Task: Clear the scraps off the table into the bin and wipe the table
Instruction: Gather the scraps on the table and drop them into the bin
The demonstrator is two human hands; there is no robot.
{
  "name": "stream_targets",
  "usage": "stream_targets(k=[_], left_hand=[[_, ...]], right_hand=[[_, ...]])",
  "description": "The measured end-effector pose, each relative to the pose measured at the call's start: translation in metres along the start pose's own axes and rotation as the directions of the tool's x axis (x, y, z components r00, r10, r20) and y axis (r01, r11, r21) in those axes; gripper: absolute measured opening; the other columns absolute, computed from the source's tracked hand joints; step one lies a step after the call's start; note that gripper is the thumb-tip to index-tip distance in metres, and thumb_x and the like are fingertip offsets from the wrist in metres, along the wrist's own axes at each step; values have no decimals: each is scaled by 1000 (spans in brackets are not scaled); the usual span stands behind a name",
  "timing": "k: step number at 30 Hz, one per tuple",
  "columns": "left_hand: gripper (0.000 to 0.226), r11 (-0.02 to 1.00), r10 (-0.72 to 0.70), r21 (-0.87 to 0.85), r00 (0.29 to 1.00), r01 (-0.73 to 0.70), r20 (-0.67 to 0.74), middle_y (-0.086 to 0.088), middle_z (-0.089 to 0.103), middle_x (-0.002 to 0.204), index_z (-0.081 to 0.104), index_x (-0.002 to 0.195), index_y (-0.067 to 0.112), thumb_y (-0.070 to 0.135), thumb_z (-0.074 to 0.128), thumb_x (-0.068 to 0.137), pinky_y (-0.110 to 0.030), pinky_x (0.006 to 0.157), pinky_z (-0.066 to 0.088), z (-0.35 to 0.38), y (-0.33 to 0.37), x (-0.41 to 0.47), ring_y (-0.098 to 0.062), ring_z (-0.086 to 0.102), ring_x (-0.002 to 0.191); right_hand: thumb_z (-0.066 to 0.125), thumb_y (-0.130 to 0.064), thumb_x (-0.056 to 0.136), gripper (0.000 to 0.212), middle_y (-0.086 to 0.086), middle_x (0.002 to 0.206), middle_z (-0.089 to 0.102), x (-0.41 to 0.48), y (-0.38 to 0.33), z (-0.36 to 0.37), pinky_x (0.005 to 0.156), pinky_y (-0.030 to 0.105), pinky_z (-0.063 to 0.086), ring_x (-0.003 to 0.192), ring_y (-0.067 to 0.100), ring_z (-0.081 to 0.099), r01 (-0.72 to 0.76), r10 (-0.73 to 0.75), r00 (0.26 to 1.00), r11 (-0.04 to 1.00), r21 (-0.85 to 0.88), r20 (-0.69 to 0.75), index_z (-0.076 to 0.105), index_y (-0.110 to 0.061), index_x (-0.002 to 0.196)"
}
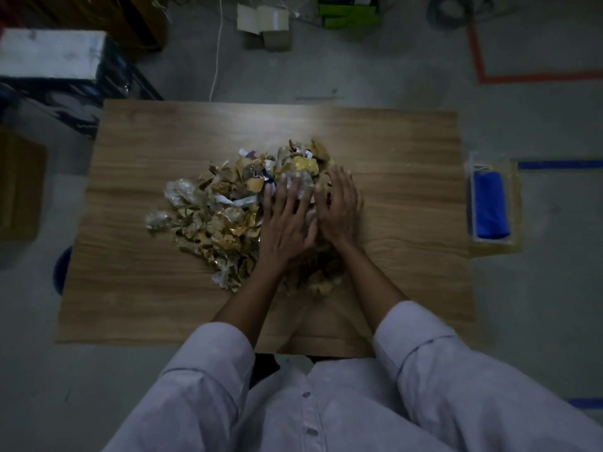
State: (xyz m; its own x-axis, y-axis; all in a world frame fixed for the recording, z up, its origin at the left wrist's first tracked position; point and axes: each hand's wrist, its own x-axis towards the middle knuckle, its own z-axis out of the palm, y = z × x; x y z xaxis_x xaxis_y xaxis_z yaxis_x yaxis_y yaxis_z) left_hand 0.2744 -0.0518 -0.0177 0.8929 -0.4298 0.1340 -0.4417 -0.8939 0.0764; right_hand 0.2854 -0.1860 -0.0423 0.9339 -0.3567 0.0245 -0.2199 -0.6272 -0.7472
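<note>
Scraps (225, 216) lie in a loose heap at the middle of the surface (408, 151), most of it left of the hands. Left hand (287, 220) and right hand (341, 210) rest side by side on the heap's right part, palms down, fingers spread and nearly straight; nothing is seen gripped.

Risk: light foil and paper pieces may slip from an open-handed scoop onto the floor (391, 76). No bin is identifiable. A blue cloth (489, 207) sits in a clear tray (513, 177) beyond the right edge.
</note>
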Motion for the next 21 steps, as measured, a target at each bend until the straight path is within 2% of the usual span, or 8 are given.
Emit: stream_targets(k=[3, 6, 8, 11, 14, 17, 19, 21], left_hand=[[76, 988, -152, -14, 988, 151, -15, -16, 8, 171, 27, 162, 21, 51, 48, 96, -64, 123, 9, -10, -14, 16, -39, 3, 158], [85, 941, -334, -40, 941, 337, 57, -23, -12, 169, 12, 165, 31, 66, 44, 94, -70, 120, -4, -7, -28, 23, -45, -13, 155], [89, 937, -346, -3, 931, 349, 117, -26, -16, 167, 6, 165, 31, 71, 41, 93, -71, 114, -15, 4, -36, 23, -46, -17, 154], [94, 957, -288, 10, 945, 290, 155, -27, -15, 167, 0, 165, 22, 69, 40, 94, -77, 115, -4, 19, -43, 18, -45, -15, 155], [97, 963, -266, -14, 953, 271, 148, -25, -12, 169, -1, 165, 16, 67, 40, 93, -76, 115, -1, 18, -40, 16, -42, -12, 156], [94, 966, -251, -43, 964, 255, 88, -22, -7, 170, 3, 165, 18, 66, 40, 94, -74, 116, -9, 2, -33, 12, -43, -9, 157], [92, 973, -223, -50, 974, 225, 51, -21, -5, 170, 5, 165, 17, 64, 41, 95, -72, 117, -11, -8, -27, 7, -43, -9, 157], [91, 980, -188, -48, 979, 191, 74, -21, -6, 170, 5, 165, 16, 60, 44, 95, -71, 118, -9, -9, -23, 0, -43, -10, 156]], right_hand=[[36, -60, 102, 66, 4, 164, 36, 53, -20, 8, 122, 45, 19, 155, 26, 25, 15, -13, 998, 999, -31, 66, 44, -21, 154], [40, -63, 103, 65, 1, 171, 18, 89, -22, 24, 125, 47, 10, 158, 24, 10, 0, 26, 972, 994, -110, 234, 33, -31, 158], [34, -69, 101, 67, 1, 172, 12, 91, -19, 37, 125, 47, 7, 159, 25, 5, 20, 32, 942, 988, -152, 333, 30, -36, 159], [28, -65, 104, 61, 2, 171, 17, 76, -14, 52, 127, 48, 10, 158, 25, 10, 120, -57, 894, 986, -115, 444, 35, -35, 157], [38, -55, 107, 53, 4, 169, 26, 62, -12, 49, 126, 46, 20, 156, 26, 20, 162, -149, 896, 987, 5, 418, 46, -30, 152], [48, -47, 105, 48, 8, 163, 38, 49, -11, 32, 122, 48, 30, 151, 27, 32, 187, -198, 937, 980, 66, 288, 54, -25, 147], [49, -44, 104, 49, 10, 161, 41, 36, -15, 22, 121, 46, 31, 150, 27, 36, 174, -188, 958, 981, 83, 216, 55, -20, 146], [47, -40, 106, 50, 8, 162, 39, 19, -18, 19, 122, 43, 28, 151, 26, 34, 167, -183, 961, 981, 96, 206, 51, -17, 150]])
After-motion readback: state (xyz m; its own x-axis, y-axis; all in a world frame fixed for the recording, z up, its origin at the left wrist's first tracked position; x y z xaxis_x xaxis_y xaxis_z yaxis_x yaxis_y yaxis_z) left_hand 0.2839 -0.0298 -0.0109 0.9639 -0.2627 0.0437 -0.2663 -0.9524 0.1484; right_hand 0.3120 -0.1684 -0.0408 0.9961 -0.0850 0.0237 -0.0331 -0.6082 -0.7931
